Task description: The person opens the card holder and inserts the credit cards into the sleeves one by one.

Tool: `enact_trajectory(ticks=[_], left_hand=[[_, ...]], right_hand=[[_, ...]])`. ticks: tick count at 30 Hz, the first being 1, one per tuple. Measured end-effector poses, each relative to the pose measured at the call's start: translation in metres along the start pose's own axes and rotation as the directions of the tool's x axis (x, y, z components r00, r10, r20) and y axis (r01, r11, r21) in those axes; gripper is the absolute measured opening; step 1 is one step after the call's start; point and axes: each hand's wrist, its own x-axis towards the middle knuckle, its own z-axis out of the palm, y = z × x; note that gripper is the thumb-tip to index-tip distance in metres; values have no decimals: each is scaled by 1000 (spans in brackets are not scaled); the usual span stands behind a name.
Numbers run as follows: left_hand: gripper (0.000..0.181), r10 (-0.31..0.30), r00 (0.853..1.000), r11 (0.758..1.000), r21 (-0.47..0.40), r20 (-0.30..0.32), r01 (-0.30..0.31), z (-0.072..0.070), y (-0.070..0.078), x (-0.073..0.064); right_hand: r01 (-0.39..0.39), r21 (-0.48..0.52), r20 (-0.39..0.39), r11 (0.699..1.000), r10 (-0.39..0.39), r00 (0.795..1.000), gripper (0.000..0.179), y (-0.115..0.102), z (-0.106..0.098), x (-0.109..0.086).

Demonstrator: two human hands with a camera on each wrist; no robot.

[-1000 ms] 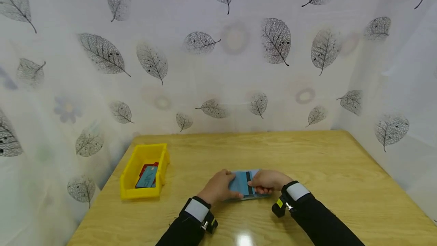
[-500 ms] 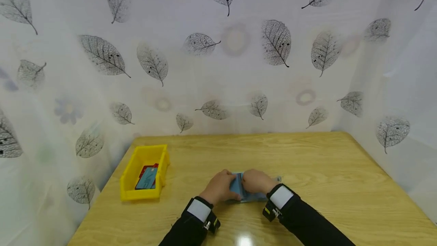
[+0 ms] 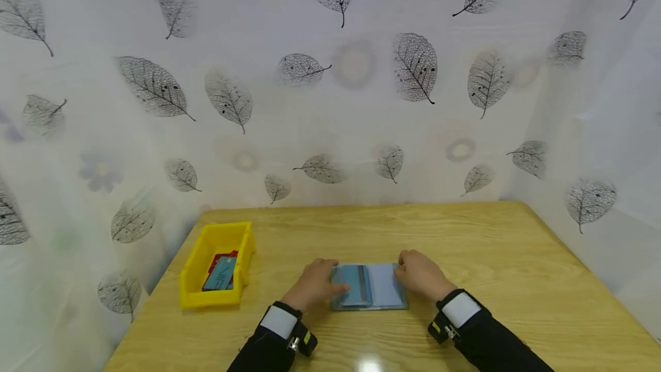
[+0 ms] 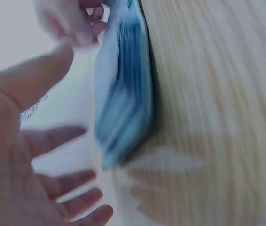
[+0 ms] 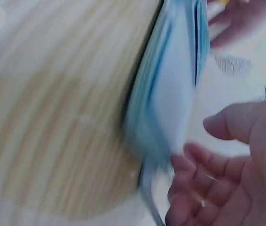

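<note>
A light-blue card holder (image 3: 383, 287) lies open on the table in the head view, its right page whitish. On its left side is a blue card (image 3: 353, 286) with a dark stripe near the middle fold. My left hand (image 3: 314, 286) is at the holder's left edge, thumb and fingers spread. In the left wrist view those fingers (image 4: 60, 139) stand apart from the blurred stack of pages (image 4: 130, 70). By the right edge is my right hand (image 3: 423, 275). The right wrist view shows its fingers (image 5: 189, 181) loosely bent at the page corner, the thumb away from it; a grey strap (image 5: 149, 193) hangs there.
A yellow bin (image 3: 187, 280) stands at the table's left side with a blue card (image 3: 220, 274) and a red card (image 3: 234, 254) in it. Behind the wooden table (image 3: 485, 257) hangs a white leaf-patterned curtain (image 3: 356, 131).
The right hand has drawn back rightward from the striped card to the holder's right edge, uncovering the white page. My left hand has eased leftward, its grip on the holder loosened.
</note>
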Motion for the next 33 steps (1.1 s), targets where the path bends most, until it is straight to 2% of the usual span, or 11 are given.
enact_trajectory(ticks=[3,6,10,13,17,20,23,25,29,31,33], left_hand=[[70,-71,997,989,-132,-1,70,-4,-10,-4],[71,-131,991,946,-294,40,137,-4,-13,-7],[70,-198,978,839,-504,69,206,1,-7,-3],[66,-280,960,748,-621,27,235,5,-2,2],[56,-374,924,687,-693,-81,217,8,0,6],[46,-372,916,669,-727,-147,155,8,3,6],[34,-286,939,689,-722,-192,63,8,10,6],[30,-190,961,764,-645,-201,16,10,15,7],[27,-18,989,933,-358,-149,-37,19,22,11],[30,33,992,978,-199,-122,-57,24,23,13],[34,63,991,995,-67,-114,-71,27,25,14]], right_hand=[[-70,19,50,997,69,996,24,13,-10,-8],[-100,112,127,989,85,988,25,19,-12,-13],[-112,238,173,965,71,982,17,20,-9,-14],[-125,304,172,944,75,982,13,17,-6,-12],[-176,440,188,881,101,977,7,11,1,-9],[-206,573,225,793,90,970,7,6,6,-8],[-212,683,254,699,45,966,16,0,9,-5],[-203,724,251,659,22,968,20,-5,11,-2],[-154,704,205,693,10,979,18,-14,14,2],[-137,677,186,723,12,982,17,-16,15,3],[-120,663,158,739,19,987,17,-17,17,3]])
